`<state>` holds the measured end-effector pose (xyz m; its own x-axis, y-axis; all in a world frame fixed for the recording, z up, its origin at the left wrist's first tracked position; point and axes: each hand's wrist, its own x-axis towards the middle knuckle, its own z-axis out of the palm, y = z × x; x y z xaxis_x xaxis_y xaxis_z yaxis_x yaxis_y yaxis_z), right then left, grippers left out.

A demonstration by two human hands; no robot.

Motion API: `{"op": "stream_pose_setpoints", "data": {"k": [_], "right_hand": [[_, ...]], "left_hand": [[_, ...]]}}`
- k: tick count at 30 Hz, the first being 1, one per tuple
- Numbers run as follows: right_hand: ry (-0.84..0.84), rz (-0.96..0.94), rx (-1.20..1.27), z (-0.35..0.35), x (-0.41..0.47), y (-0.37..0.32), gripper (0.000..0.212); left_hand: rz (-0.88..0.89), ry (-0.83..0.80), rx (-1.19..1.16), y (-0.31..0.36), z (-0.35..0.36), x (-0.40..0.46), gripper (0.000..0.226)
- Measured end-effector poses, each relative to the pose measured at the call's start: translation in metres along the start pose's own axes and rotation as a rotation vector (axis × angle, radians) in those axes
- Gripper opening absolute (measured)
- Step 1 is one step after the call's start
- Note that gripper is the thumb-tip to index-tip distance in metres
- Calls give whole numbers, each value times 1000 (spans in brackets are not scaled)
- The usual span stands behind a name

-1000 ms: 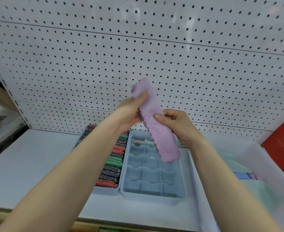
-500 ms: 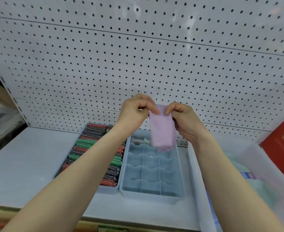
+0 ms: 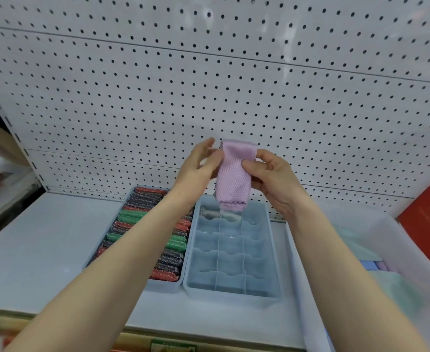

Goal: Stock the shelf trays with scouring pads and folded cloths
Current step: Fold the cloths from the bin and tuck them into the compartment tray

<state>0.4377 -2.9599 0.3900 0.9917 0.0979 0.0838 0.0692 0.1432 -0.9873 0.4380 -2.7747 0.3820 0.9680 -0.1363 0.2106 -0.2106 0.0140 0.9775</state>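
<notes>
I see the pink cloth [image 3: 233,174] now folded short, pinched by my right hand [image 3: 272,181] while my left hand's [image 3: 198,168] fingers have loosened beside it, above the divided tray [image 3: 272,250], ready for slotting.

Both your forearms reach forward and upward; your right hand [image 3: 272,180] pinches (thumb in front), while your left hand [image 3: 198,165] has straight fingers.

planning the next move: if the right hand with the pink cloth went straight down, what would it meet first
Probably the divided tray: the right hand holds the pink cloth above its far end, so the cloth's lower edge would likely reach the far compartments first. Depth is unclear.
</notes>
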Motion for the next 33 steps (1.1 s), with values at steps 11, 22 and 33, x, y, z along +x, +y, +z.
{"op": "stream_pose_setpoints", "data": {"k": [11,22,33], "right_hand": [[-255,-157,-210,6,-16,10,63],[40,-256,-481,12,-9,18,11],[-69,89,-181,1,-16,29,14]], "left_hand": [[-363,123,-355,-2,-9,1,15],[-357,1,-393,-4,-9,-7,44],[-292,-252,-110,-17,-7,-21,51]]}}
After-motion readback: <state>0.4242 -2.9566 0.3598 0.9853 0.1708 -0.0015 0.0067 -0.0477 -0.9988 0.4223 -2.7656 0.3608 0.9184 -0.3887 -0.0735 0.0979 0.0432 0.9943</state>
